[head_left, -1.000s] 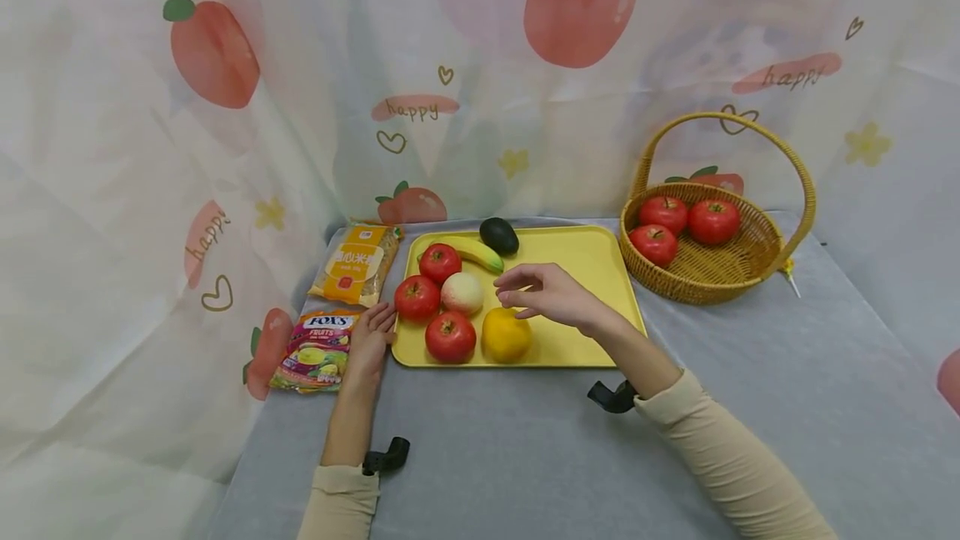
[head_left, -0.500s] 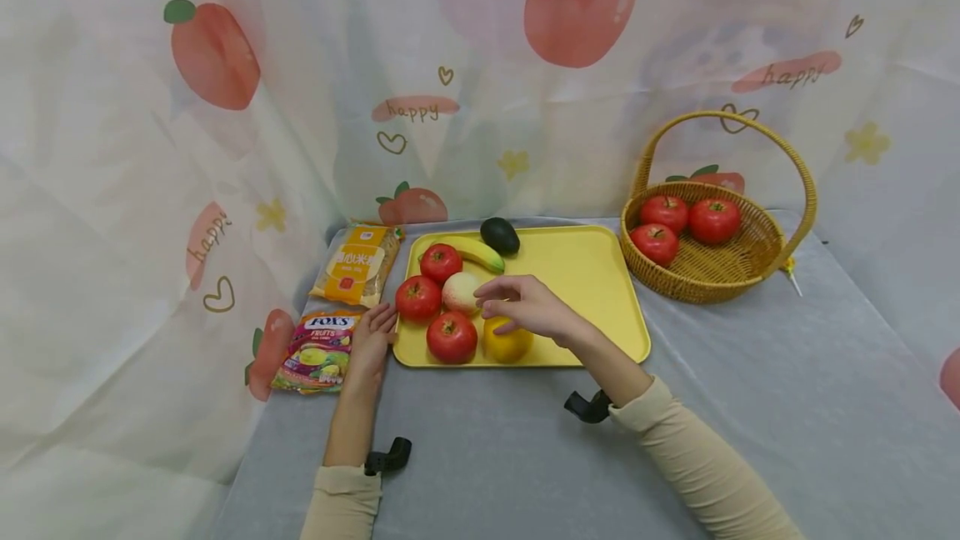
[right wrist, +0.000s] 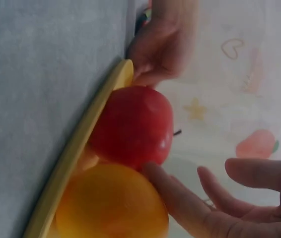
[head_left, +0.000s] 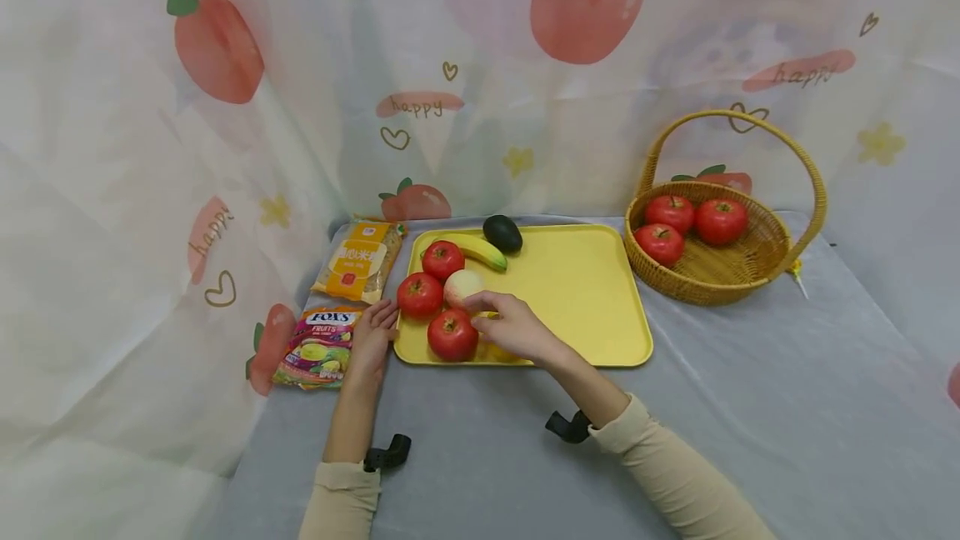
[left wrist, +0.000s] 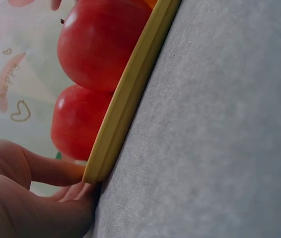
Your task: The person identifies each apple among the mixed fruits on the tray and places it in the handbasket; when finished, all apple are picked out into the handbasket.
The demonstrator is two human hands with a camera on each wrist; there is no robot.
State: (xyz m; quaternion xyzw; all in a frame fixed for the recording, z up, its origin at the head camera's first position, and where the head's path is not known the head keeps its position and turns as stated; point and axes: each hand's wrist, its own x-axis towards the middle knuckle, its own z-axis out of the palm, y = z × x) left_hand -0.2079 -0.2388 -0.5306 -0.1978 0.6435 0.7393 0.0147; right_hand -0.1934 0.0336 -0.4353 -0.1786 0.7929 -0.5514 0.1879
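Note:
On the yellow tray (head_left: 592, 307), my left hand (head_left: 372, 336) holds the near-left corner, thumb over the rim and other fingers outside it. My right hand (head_left: 517, 328) hovers over a yellow-orange round fruit (right wrist: 110, 203), which it mostly hides in the head view. Its fingers are spread around nothing; one fingertip meets, or nearly meets, the front red apple (head_left: 453, 335). Two more red apples, a left one (head_left: 420, 296) and a back one (head_left: 442, 260), sit beside a pale round fruit (head_left: 462, 286). Behind lie a banana (head_left: 480, 252) and a dark avocado (head_left: 502, 233).
Right of the tray stands a wicker basket (head_left: 705, 293) with a tall handle, three red apples inside. Left of the tray lie an orange-yellow grain packet (head_left: 362, 261) and a Fox's candy bag (head_left: 318, 348). A printed curtain (head_left: 315, 65) hangs behind the grey-covered table (head_left: 480, 448).
My right hand has moved left and down, from above the tray's middle to over the yellow-orange fruit beside the front apple. My left hand stays at the tray corner.

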